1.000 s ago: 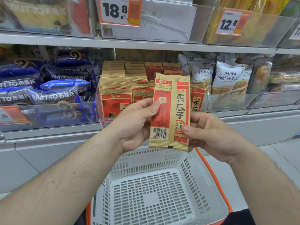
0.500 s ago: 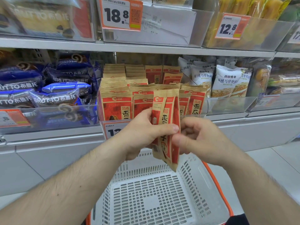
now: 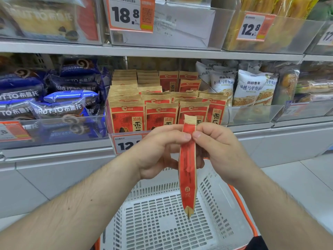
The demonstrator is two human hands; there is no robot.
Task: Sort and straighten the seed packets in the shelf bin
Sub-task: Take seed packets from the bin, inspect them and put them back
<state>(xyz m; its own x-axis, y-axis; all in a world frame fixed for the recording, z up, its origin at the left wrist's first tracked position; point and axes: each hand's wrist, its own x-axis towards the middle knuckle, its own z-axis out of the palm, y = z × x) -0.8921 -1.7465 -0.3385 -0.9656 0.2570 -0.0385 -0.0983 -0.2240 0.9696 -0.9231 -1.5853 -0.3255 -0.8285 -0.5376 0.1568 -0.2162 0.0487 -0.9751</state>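
From the head camera we see both hands — left hand [image 3: 158, 150] and right hand [image 3: 216, 150] — pinching one red seed packet [image 3: 187, 166] edge-on above a white basket [image 3: 162, 222], before the shelf bin [image 3: 226, 118] of matching packets.

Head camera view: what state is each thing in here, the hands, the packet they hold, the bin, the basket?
Left hand: pinching the held packet near its top.
Right hand: pinching the same packet from the other side.
Held seed packet: edge-on to the camera, hanging upright above the basket.
Shelf bin: holds upright rows of seed packets, back ones uneven.
White basket: nothing seen in it.
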